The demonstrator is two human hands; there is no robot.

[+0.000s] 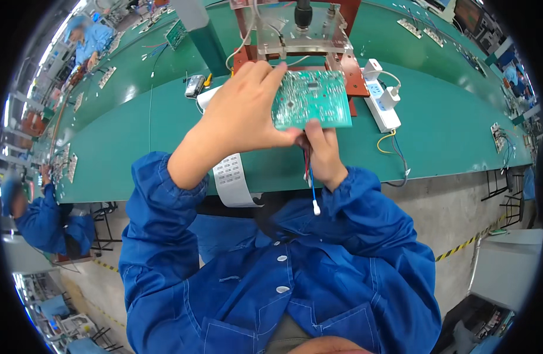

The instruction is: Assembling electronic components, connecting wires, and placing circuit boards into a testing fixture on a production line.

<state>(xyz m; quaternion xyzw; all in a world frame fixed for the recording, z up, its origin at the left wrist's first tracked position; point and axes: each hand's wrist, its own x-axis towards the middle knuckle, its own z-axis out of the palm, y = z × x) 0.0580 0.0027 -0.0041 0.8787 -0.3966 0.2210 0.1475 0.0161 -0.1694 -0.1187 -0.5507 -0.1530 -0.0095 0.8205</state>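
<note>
Both my hands hold a green circuit board (pixel 318 100) above the bench, its solder side facing up. My left hand (pixel 245 109) grips the board's left edge, thumb along the near corner and fingers at the far corner. At the near edge, my right hand (pixel 323 150) pinches the board, thumb on top; its other fingers are mostly hidden underneath. Red, blue and other wires (pixel 312 186) hang below the board beside my right hand, one ending in a white connector. A sheet of small labels (pixel 231 174) curls over the bench's front edge under my left forearm.
Beyond the board stands a clear-topped fixture (pixel 304 38) on a reddish-brown base. A white power strip (pixel 380 106) with plugged-in adapters lies to its right. A small silver-and-black device (pixel 194 85) is at the left. Other boards (pixel 501 138) lie along the green bench (pixel 448 135). Co-workers sit at left.
</note>
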